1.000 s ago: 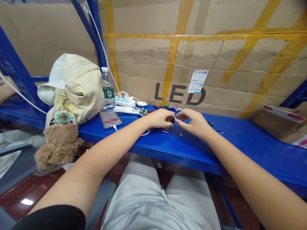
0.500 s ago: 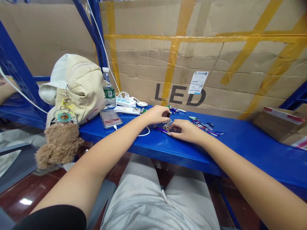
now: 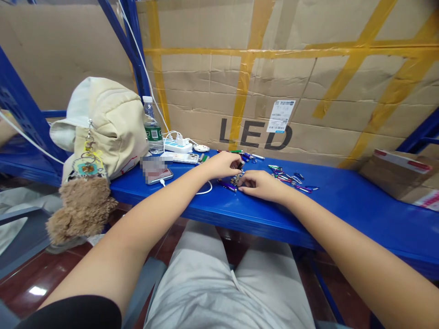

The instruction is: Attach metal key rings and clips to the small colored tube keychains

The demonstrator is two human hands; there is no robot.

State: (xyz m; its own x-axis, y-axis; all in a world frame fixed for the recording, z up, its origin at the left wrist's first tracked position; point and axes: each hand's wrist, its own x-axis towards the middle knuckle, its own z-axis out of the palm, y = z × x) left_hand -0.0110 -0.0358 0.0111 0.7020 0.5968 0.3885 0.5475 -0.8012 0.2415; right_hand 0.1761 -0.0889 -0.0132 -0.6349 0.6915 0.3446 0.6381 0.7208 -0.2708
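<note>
Both my hands rest on the blue shelf [image 3: 343, 205] over a small heap of tiny metal parts [image 3: 236, 178]. My left hand [image 3: 224, 164] is curled, its fingers closed on something small and dark that I cannot make out. My right hand [image 3: 260, 185] lies low on the shelf with its fingertips pinching at the heap. A purple pen-like tube [image 3: 227, 185] lies just left of my right hand. Several coloured clips [image 3: 291, 179] are scattered to the right of my hands, and more coloured pens [image 3: 247, 156] lie behind them.
A cream bag [image 3: 106, 123] with a plush bear charm [image 3: 80, 208] stands at the left, beside a water bottle [image 3: 152, 128], a power strip [image 3: 177, 145] and a phone [image 3: 156, 172] on a cable. A large "LED" carton [image 3: 274, 82] backs the shelf. A taped box [image 3: 401, 176] sits right.
My hands were raised together holding a small piece; my right hand has dropped to the shelf onto the heap, uncovering the clips, while my left hand stayed just behind it.
</note>
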